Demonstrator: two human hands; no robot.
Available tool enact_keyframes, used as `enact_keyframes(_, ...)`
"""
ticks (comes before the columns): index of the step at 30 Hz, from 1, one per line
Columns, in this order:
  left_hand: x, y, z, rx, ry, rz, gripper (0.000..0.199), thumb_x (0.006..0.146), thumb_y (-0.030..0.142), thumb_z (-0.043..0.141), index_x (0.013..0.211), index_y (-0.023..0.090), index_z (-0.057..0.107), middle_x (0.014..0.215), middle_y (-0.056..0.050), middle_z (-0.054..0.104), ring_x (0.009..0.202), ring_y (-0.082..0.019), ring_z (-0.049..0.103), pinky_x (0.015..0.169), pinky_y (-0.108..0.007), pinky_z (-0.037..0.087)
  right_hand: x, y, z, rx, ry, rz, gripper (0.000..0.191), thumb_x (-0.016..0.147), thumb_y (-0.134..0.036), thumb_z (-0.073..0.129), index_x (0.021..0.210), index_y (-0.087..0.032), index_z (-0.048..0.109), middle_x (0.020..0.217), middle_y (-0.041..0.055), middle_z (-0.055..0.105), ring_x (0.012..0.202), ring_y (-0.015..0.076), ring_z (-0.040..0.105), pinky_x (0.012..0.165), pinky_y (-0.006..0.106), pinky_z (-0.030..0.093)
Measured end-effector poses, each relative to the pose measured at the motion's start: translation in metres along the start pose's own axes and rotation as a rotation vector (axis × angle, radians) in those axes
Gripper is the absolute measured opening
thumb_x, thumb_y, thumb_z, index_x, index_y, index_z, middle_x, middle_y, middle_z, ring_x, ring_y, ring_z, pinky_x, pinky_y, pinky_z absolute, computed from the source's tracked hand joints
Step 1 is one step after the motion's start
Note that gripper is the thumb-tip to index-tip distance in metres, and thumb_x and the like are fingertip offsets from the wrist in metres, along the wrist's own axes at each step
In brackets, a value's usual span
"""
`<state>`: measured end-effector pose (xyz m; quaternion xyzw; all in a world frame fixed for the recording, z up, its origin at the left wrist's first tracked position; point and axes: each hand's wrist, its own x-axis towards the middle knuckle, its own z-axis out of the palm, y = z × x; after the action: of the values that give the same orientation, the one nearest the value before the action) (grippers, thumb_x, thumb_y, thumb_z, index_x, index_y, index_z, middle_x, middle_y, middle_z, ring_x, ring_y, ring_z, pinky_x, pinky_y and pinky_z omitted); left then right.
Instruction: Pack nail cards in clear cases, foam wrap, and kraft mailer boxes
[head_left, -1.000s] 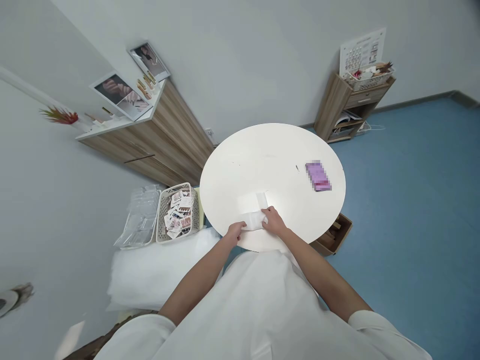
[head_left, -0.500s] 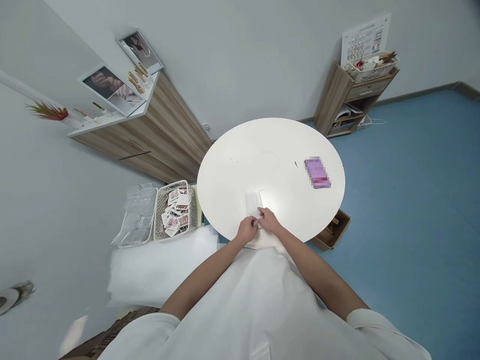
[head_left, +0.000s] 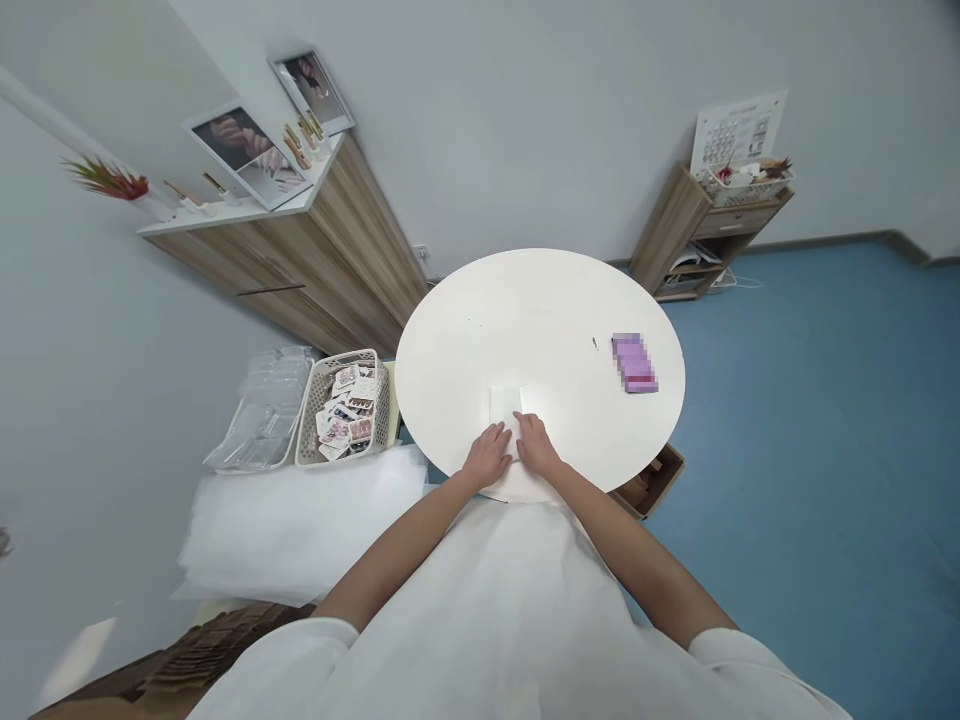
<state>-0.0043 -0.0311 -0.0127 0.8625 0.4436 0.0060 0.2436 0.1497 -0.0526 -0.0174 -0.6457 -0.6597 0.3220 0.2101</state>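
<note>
White sheet (head_left: 505, 408), one, under two hands, left (head_left: 488, 455) and right (head_left: 536, 444), flattened, slightly apart.

Bright, even room light; soft glare on the white table (head_left: 540, 300); edges stretched, lower left blurred

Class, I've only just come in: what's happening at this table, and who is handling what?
A person in a white top has both bare hands on a small, flat, white sheet-like piece near their own edge of the white oval table. The left hand lies on its lower left part, and the right hand is on its right side. A purple, blurred rectangular item lies apart on the table's right side.
</note>
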Motion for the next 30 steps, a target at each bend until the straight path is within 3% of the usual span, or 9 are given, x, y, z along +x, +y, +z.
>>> enact_keyframes(3,0.005,0.0,0.0,-0.003,-0.026,-0.014,0.053,0.075,0.027,0.049,0.126,0.017,0.035,0.139,-0.011,0.03,0.13,-0.028,0.022,0.103,-0.043,0.023,-0.005,0.001,-0.005,-0.185,-0.115,-0.188,0.068,0.071,-0.02,0.05,0.133,-0.018,0.025,0.14,0.0116,0.026,0.128,0.0272,0.022,0.1,0.044,0.026)
enact_keyframes(5,0.007,-0.001,-0.003,-0.047,-0.05,-0.014,0.056,0.075,0.03,0.049,0.127,0.016,0.033,0.14,-0.012,0.029,0.13,-0.027,0.021,0.104,-0.043,0.022,-0.005,0.003,-0.007,-0.255,-0.214,-0.222,0.077,0.067,-0.022,0.056,0.135,-0.016,0.021,0.142,0.0121,0.023,0.13,0.0286,0.017,0.101,0.045,0.024)
enact_keyframes(10,-0.001,0.001,-0.009,-0.167,-0.083,0.022,0.076,0.065,0.039,0.059,0.13,0.016,0.028,0.138,-0.014,0.031,0.127,-0.03,0.026,0.102,-0.042,0.025,-0.006,0.001,-0.013,-0.282,-0.288,-0.183,0.081,0.063,-0.013,0.058,0.135,-0.015,0.021,0.136,0.0135,0.033,0.124,0.028,0.029,0.093,0.039,0.036)
enact_keyframes(13,-0.018,0.003,-0.005,-0.235,-0.08,0.066,0.087,0.056,0.041,0.066,0.13,0.017,0.027,0.133,-0.013,0.037,0.122,-0.031,0.032,0.098,-0.042,0.029,-0.017,0.0,-0.02,-0.236,-0.38,-0.171,0.078,0.062,-0.018,0.061,0.132,-0.016,0.027,0.127,0.0138,0.044,0.114,0.0285,0.04,0.086,0.037,0.038)
enact_keyframes(15,-0.029,0.003,0.001,-0.281,-0.079,0.064,0.078,0.058,0.038,0.065,0.126,0.018,0.033,0.125,-0.011,0.045,0.115,-0.03,0.04,0.093,-0.041,0.034,-0.027,0.001,-0.027,-0.201,-0.462,-0.143,0.071,0.063,-0.025,0.061,0.127,-0.017,0.034,0.117,0.0125,0.051,0.104,0.027,0.048,0.08,0.035,0.04)
enact_keyframes(18,-0.036,0.004,0.009,-0.358,-0.051,0.055,0.049,0.065,0.028,0.057,0.113,0.02,0.047,0.109,-0.007,0.054,0.103,-0.025,0.05,0.086,-0.038,0.04,-0.034,0.001,-0.037,-0.157,-0.528,-0.097,0.057,0.066,-0.03,0.059,0.119,-0.018,0.043,0.105,0.0092,0.057,0.091,0.0232,0.054,0.073,0.032,0.041)
enact_keyframes(23,-0.026,0.005,0.017,-0.48,0.159,-0.055,0.024,0.073,0.026,0.05,0.095,0.018,0.056,0.104,-0.007,0.054,0.098,-0.021,0.051,0.087,-0.035,0.04,-0.021,-0.003,-0.049,-0.054,-0.464,-0.087,0.019,0.074,-0.027,0.049,0.088,-0.018,0.057,0.105,0.0081,0.055,0.1,0.0216,0.049,0.081,0.031,0.039)
enact_keyframes(26,-0.021,0.007,0.02,-0.566,0.185,-0.226,0.022,0.076,0.03,0.048,0.092,0.018,0.056,0.092,-0.006,0.057,0.087,-0.019,0.054,0.078,-0.032,0.044,-0.008,-0.001,-0.049,-0.024,-0.38,0.035,0.023,0.078,-0.033,0.043,0.087,-0.017,0.057,0.104,0.008,0.053,0.093,0.0197,0.051,0.078,0.031,0.042)
enact_keyframes(30,-0.014,0.012,0.02,-0.657,0.233,-0.407,0.025,0.077,0.026,0.047,0.101,0.019,0.052,0.092,-0.004,0.06,0.079,-0.016,0.057,0.073,-0.029,0.046,0.009,0.005,-0.044,0.024,-0.329,0.134,0.032,0.08,-0.039,0.038,0.099,-0.019,0.054,0.093,0.0046,0.056,0.079,0.0167,0.054,0.072,0.03,0.044)
